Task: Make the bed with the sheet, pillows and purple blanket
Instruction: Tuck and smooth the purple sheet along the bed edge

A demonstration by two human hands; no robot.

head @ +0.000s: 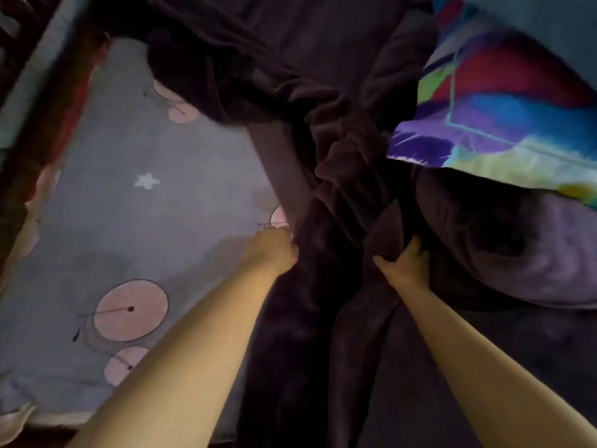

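Both hands grip the bunched purple blanket. The left hand is fisted on its edge over the sheet; the right hand pinches a fold beside the pillows

Dim light; a dark reddish wooden bed frame at left.

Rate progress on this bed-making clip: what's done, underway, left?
Done: the patterned sheet looks laid flat. Underway: left hand and right hand both grip the bunched purple blanket. Left: spreading it out and placing the colourful pillow, now lying askew at right.
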